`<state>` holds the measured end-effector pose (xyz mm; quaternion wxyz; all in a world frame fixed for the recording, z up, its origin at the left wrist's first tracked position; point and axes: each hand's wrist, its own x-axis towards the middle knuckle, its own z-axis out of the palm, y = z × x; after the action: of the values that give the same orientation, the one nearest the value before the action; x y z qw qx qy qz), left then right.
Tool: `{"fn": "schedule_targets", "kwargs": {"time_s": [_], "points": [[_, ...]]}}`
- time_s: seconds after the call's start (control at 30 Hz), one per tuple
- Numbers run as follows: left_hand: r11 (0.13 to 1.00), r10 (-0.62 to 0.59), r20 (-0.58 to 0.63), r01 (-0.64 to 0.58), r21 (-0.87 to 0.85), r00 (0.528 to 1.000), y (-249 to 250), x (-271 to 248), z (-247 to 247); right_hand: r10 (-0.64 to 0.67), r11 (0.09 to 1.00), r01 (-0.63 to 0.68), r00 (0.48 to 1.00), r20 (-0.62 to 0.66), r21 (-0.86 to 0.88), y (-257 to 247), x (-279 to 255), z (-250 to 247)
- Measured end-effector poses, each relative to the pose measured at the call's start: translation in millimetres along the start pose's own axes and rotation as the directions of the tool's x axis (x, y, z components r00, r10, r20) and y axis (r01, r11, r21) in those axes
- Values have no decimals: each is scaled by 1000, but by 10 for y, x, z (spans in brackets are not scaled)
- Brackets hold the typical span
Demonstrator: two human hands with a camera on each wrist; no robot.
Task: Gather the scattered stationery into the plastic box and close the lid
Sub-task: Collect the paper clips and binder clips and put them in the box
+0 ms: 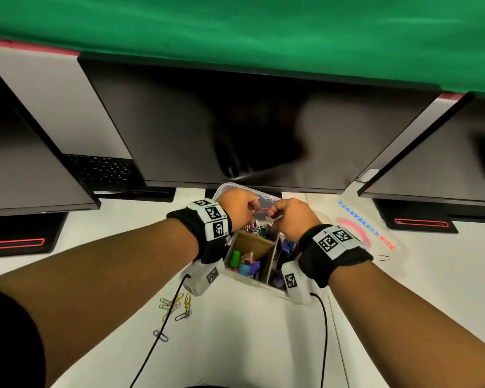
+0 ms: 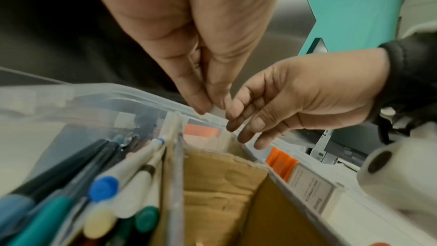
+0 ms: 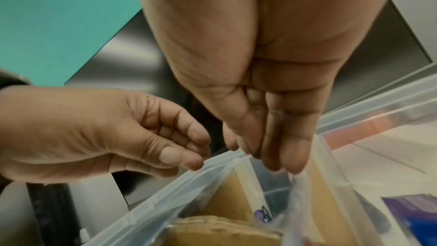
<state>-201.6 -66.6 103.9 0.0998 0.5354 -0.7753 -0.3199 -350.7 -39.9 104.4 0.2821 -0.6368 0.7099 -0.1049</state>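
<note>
Hovering over the far rim of the clear plastic box point(image 1: 266, 284): left hand point(image 1: 240, 210) pinching something small and white, right hand point(image 1: 290, 217) loosely curled, apparently empty. Still awaiting collection at near left: coloured wire paper clips point(image 1: 177, 303). Lid not yet closed.

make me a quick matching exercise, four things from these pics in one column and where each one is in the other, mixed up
Things:
1. paper clips
2. markers
3. lid
4. hands

Places:
a. flat on the desk, right of the box
b. loose on the desk, near the left arm
c. over the box's far end
d. inside the box, in a compartment

Pairs: 1-b, 2-d, 3-a, 4-c
</note>
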Motion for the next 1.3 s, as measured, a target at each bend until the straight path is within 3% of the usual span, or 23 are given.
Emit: {"fn": "schedule_targets", "kwargs": {"time_s": [0.2,0.33,0.43,0.57,0.67,0.77,0.9,1.03,1.2,1.3], "points": [[985,-28,-24,23,-174,999,-277,-268,-277,-7,998,13,995,-97,54,-206,-87,55],[991,-18,-45,12,-137,999,-506,-516,-441,-89,980,107,989,-118,165,-539,-321,162],[1000,-19,33,18,24,999,-764,-787,-497,-224,967,219,975,18,130,-859,-604,408],[978,-91,253,38,207,963,-1162,-1113,-349,-343,926,373,899,272,-66,-1057,-850,929],[958,-194,395,85,275,898,-1433,-1299,-62,-207,931,309,885,416,-195,-938,-884,1394],[934,-241,449,81,347,860,-1605,-1418,254,-40,950,173,891,451,-258,-728,-843,1684],[923,-217,410,50,381,886,-1721,-1541,571,7,984,73,898,439,-165,-586,-804,1890],[955,-223,276,152,256,935,-1774,-1549,686,1,998,22,932,362,-60,-575,-761,2078],[965,-256,152,243,95,955,-1807,-1408,678,-62,997,70,959,276,-19,-670,-695,2202],[965,-259,141,252,66,955,-1786,-1369,665,-75,997,71,965,251,26,-682,-642,2214]]}}
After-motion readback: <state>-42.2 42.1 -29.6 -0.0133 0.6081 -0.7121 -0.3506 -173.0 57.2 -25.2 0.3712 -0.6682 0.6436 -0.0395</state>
